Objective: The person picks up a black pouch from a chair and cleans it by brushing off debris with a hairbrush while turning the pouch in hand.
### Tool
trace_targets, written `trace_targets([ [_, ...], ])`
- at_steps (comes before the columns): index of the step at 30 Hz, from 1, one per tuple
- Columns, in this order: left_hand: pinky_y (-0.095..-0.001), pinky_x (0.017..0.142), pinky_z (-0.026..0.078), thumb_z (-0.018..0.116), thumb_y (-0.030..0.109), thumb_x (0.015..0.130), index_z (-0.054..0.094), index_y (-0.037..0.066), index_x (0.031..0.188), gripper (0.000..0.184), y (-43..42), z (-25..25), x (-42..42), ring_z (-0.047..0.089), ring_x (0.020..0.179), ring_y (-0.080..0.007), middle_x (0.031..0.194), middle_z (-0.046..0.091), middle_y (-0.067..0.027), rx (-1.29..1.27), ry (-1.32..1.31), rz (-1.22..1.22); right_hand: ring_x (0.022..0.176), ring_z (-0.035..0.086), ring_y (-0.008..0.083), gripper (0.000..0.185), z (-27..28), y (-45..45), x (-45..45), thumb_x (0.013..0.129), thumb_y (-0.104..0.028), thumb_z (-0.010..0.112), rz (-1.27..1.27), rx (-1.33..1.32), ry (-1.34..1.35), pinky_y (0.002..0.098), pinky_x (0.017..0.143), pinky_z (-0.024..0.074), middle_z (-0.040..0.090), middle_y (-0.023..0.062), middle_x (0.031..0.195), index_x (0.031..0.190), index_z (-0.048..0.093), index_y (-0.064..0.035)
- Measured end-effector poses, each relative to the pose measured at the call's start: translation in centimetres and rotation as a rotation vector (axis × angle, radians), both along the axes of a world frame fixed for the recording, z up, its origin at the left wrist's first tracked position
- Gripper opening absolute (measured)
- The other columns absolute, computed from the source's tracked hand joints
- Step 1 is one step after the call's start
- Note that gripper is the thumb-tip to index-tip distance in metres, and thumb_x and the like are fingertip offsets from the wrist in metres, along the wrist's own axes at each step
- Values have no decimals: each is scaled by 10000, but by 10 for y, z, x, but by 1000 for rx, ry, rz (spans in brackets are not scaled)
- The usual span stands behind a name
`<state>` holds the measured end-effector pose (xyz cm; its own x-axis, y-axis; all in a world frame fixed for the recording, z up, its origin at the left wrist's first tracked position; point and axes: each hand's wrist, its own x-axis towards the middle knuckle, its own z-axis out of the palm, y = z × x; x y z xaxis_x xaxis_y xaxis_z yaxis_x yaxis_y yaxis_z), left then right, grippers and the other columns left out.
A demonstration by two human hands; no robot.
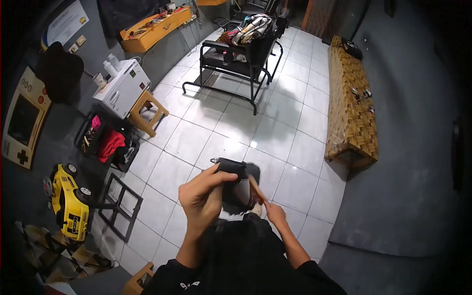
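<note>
My left hand [206, 194] is raised at the centre, its thumb and fingers closed on a small black item [231, 166] with a metal ring at its left end. Lower and to the right, my right hand [276, 215] is closed around the lower end of a thin light-brown stick-like object [258, 189]. Its upper end reaches toward the black item; whether they touch cannot be made out. Behind and below the hands is a dark object with a pale patch, partly hidden.
A black metal-framed bench [228, 61] holding cloths stands ahead. At left are a wooden stool [149, 113], white cabinet [129, 83], yellow toy car [73, 206] and black frame [119, 207]. A long woven-pattern box [351, 105] stands along the right wall.
</note>
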<state>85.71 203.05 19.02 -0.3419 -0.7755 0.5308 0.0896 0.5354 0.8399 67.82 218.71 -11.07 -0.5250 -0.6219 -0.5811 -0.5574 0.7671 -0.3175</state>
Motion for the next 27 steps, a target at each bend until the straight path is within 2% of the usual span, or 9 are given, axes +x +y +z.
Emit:
trace_targets([
  [3,-243,746,485,499,-132,803,658,-58,924,213,7,-4,-3,629,828,-159,965,660,-151,183,106,17,932,593,411,575,-19,21,-17,940,-487,309,135,194,31,505,793,463,635,235,931,899,657,-32],
  [6,-243,790,470,478,-110,830,647,-65,969,223,7,1,-4,614,883,-158,994,651,-143,325,66,-117,849,601,431,563,-15,16,-20,943,-459,342,67,24,54,492,716,468,636,241,898,832,642,4],
  [9,-242,795,467,486,-85,842,654,-50,972,215,5,-7,-7,608,871,-142,961,661,-133,380,-30,-92,643,605,324,579,44,-12,-11,951,-475,354,-52,-502,-166,396,581,448,630,175,731,741,585,13],
  [12,-237,778,470,491,-75,838,657,-46,963,210,4,-18,-8,604,839,-123,935,668,-124,443,-40,-120,457,416,143,604,130,-27,23,946,-539,330,-244,-856,-575,292,445,354,445,44,539,664,478,-26],
  [15,-231,764,474,492,-77,833,661,-45,955,211,7,-18,-9,603,812,-113,923,671,-125,424,-64,-98,482,388,78,579,160,-29,49,952,-535,305,-198,-991,-819,238,437,300,396,-12,550,669,457,-53],
  [19,-231,756,479,490,-106,821,664,-43,947,224,1,-18,1,600,765,-95,904,669,-156,268,-56,-101,530,393,80,545,87,-30,44,956,-503,359,-133,-829,-507,250,479,320,398,7,565,668,455,-51],
  [20,-232,754,479,491,-110,818,663,-45,950,226,0,-17,2,598,764,-92,900,668,-158,228,-14,-107,570,537,181,555,54,-25,32,960,-476,360,-44,-643,-354,329,547,425,540,96,610,718,549,-13],
  [23,-228,742,477,499,-116,817,657,-50,979,236,0,-18,5,596,774,-88,918,663,-146,211,22,-159,828,626,362,588,-10,-10,2,936,-507,353,101,-155,5,447,701,478,648,204,867,855,652,-7],
  [27,-212,703,467,495,-108,830,653,-50,998,238,6,-11,5,589,759,-88,930,661,-133,283,32,-177,915,606,375,579,-21,2,-16,928,-508,357,133,100,86,476,752,475,641,214,930,887,668,-22],
])
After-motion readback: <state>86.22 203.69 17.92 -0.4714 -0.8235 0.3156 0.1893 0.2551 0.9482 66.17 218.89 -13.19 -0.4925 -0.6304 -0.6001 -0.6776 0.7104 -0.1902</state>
